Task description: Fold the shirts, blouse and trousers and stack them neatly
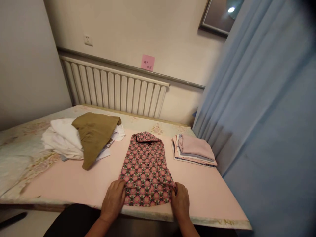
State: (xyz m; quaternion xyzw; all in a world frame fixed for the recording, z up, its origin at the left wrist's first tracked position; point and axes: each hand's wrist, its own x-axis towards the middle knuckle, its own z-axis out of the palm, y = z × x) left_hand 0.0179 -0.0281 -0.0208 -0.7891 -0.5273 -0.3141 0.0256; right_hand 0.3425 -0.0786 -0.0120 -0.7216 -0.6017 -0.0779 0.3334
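Observation:
A floral-print shirt (145, 164) in pink, green and black lies front side up, its collar pointing away from me. Dark buttons run down its middle, and its sides are tucked into a narrow shape. At the lower left edge, my left hand (114, 199) is closed on the fabric, its fingertips partly hidden. My right hand (180, 199) pinches the lower right edge between thumb and fingers, where the cloth bunches slightly. Beneath the shirt is a pink cloth (71, 184) spread over a bed.
A loose heap of white clothes (63, 138) with an olive-brown garment (97, 131) on top lies left. Right of the shirt is a stack of folded clothes (195, 149). A blue curtain (254, 98) borders the right side; a radiator (116, 87) stands behind the bed.

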